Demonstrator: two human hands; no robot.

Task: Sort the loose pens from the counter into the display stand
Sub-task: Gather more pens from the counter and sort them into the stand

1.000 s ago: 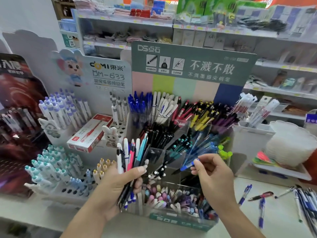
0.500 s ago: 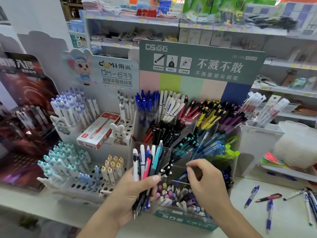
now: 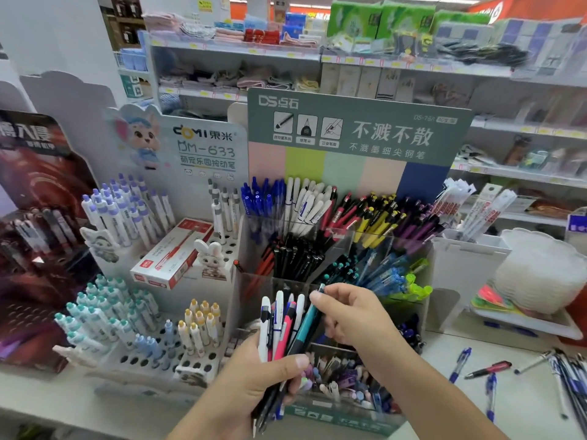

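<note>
Nearest, your left hand (image 3: pixel 254 385) clenches a fanned bundle of pens (image 3: pixel 279 331), long axes upright, caps leaning up and slightly right. Just beyond, your right hand (image 3: pixel 352 315) pinches the top of the teal pen (image 3: pixel 306 325) in that bundle. Behind stands the clear-plastic display stand (image 3: pixel 343 249), its compartments packed with slim glossy barrels. Loose pens (image 3: pixel 489 369) lie flat on the smooth white counter (image 3: pixel 444 408), right.

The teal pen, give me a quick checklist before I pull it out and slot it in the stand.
1. Right hand pinches the teal pen near its top: ok.
2. Left hand grips the pen bunch firmly: ok.
3. Teal pen free of its neighbours: not ok, it sits among them.
4. Matching teal-capped compartment in the display stand has room: cannot tell.
5. Loose pens left on the counter: ok, for later.
</note>
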